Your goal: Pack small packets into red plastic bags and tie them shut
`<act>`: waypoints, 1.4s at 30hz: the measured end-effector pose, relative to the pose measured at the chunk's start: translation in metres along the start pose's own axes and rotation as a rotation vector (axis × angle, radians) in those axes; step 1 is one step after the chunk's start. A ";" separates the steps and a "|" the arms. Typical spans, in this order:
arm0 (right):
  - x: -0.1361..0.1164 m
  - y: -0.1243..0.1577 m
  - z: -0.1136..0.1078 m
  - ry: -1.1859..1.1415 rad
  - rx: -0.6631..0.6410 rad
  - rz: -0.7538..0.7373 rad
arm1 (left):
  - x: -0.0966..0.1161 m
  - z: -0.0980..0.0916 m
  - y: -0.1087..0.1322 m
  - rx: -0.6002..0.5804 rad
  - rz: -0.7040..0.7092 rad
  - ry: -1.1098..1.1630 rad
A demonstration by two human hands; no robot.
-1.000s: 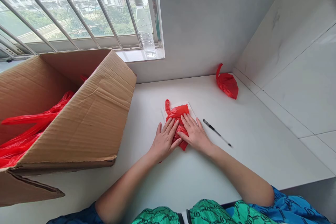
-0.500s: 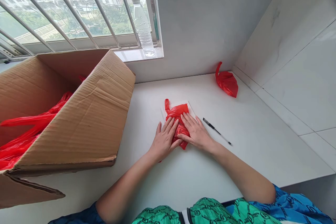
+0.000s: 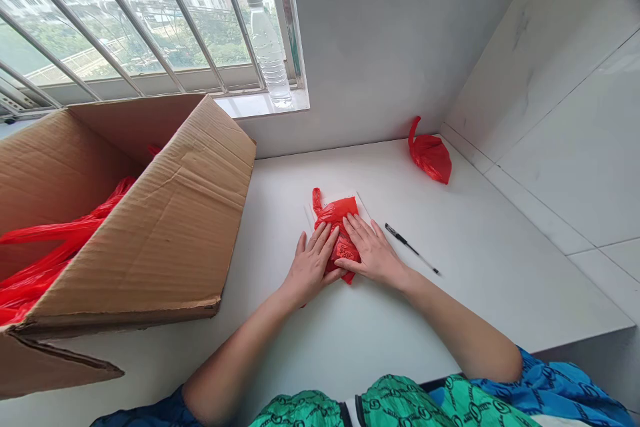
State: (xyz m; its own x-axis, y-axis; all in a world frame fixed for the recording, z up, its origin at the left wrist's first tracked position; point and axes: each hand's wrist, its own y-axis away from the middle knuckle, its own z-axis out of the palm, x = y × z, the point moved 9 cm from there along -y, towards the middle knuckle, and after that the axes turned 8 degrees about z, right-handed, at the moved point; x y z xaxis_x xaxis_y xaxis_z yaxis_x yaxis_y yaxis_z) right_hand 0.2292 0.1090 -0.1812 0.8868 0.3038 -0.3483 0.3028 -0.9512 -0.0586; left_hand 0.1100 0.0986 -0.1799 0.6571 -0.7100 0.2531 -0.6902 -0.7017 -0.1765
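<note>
A red plastic bag (image 3: pixel 336 212) lies in front of me, with dark printing on it and one handle sticking up at its far left corner. My left hand (image 3: pixel 313 260) rests flat on its left side, fingers stretched out. On its right side lies my right hand (image 3: pixel 373 250), also flat, with the thumb reaching across toward the left hand. The two thumbs are close together over the near part of the bag. Under the bag's far edge shows a pale flat sheet (image 3: pixel 363 205), mostly hidden.
A cardboard box (image 3: pixel 165 213) holding red plastic bags (image 3: pixel 65 247) stands at the left. A black pen (image 3: pixel 413 249) lies right of my right hand. Another red bag, bunched up (image 3: pixel 431 157), sits near the back wall. A water bottle (image 3: pixel 270 53) stands on the window sill.
The view has shifted very slightly. Both hands stay flat on the red bag, and nothing else has visibly moved.
</note>
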 end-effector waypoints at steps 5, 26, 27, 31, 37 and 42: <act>0.004 -0.005 -0.033 -0.115 0.228 0.088 | -0.009 -0.027 -0.002 0.118 -0.002 0.066; 0.009 -0.015 -0.011 -0.142 0.171 0.115 | -0.030 -0.023 -0.007 0.171 -0.185 0.163; 0.010 -0.011 -0.017 -0.157 0.222 0.098 | -0.035 -0.032 0.000 0.245 -0.240 0.172; 0.011 0.003 -0.035 -0.200 0.309 0.027 | -0.045 -0.045 0.016 0.275 -0.408 0.167; 0.003 0.011 -0.027 -0.337 0.189 -0.027 | -0.038 -0.040 0.010 0.158 -0.501 0.199; 0.003 0.017 -0.019 -0.581 0.088 -0.047 | -0.025 -0.034 0.007 0.096 -0.525 0.396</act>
State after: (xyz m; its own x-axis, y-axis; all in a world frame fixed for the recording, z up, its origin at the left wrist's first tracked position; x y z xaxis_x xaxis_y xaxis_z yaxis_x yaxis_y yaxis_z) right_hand 0.2437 0.0948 -0.1653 0.5289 0.2903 -0.7975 0.2854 -0.9458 -0.1550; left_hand 0.0785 0.1135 -0.1548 0.7252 -0.2102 0.6557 -0.2670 -0.9636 -0.0136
